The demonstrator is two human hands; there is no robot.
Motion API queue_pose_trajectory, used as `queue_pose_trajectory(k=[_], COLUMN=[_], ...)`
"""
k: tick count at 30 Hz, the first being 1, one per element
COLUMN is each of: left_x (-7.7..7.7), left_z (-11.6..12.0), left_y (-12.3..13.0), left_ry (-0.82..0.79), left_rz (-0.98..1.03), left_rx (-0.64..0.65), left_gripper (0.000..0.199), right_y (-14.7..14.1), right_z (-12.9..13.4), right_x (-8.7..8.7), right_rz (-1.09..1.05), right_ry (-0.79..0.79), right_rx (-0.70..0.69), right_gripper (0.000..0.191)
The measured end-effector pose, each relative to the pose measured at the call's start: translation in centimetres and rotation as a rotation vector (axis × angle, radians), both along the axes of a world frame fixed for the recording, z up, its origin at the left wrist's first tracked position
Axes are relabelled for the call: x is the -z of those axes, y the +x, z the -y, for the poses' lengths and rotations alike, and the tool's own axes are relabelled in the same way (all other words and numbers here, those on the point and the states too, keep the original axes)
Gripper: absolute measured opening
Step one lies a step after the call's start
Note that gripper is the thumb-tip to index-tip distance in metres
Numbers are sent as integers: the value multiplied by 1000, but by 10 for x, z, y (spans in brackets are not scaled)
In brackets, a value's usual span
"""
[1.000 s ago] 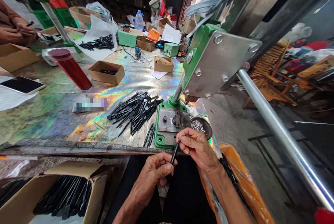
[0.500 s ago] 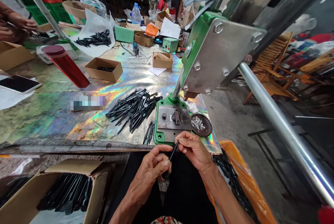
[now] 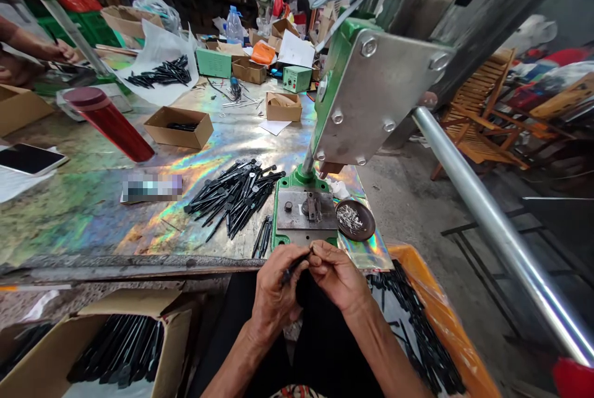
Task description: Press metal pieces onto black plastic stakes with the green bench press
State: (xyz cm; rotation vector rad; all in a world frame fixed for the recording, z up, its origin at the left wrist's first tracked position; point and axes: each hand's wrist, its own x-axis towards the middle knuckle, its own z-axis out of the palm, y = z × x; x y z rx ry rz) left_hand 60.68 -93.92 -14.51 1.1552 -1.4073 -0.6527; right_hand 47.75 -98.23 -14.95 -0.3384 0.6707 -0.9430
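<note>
My left hand (image 3: 275, 283) is closed around a slim black piece (image 3: 291, 269) in front of the table edge. Thumb and fingers of my right hand (image 3: 335, 271) pinch the tip of that same piece, so both hands meet on it. Just beyond them stands a green hand press with a metal plate (image 3: 306, 211) on its base. A brown dish (image 3: 356, 220) of small silvery pins sits right of the base. Left of it lies a loose pile of black pieces (image 3: 234, 197), with a few more (image 3: 263, 237) beside the base.
The press's steel lever (image 3: 496, 224) slants down at the right. A carton (image 3: 118, 348) and an orange-lined bin (image 3: 436, 317) hold black pieces below the table. A red flask (image 3: 111, 125), a small box (image 3: 179, 127) and a phone (image 3: 30, 158) lie leftward. Another person's hand (image 3: 58, 51) shows far left.
The black piece has tilted flatter, and my left hand has wrapped further round it. My right hand has shifted slightly left and down. The camera view has moved a little.
</note>
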Motion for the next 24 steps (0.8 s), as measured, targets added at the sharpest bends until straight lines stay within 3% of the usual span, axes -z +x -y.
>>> queue_pose_trajectory(k=[7, 12, 20, 24], left_x=[-11, -12, -3, -4], left_z=[18, 31, 56, 68], left_y=[4, 4, 0, -1], left_ry=[185, 234, 330, 342], left_rz=[-164, -149, -160, -168], left_rx=[-42, -34, -48, -45], left_gripper=[12, 15, 16, 13], right_y=[10, 12, 12, 16], right_z=[2, 4, 12, 20], right_x=[-11, -16, -21, -19], right_rz=[-34, -69, -53, -50], right_ry=[18, -22, -75, -95], right_rx=[103, 169, 141, 120], right_gripper=[21, 22, 41, 38])
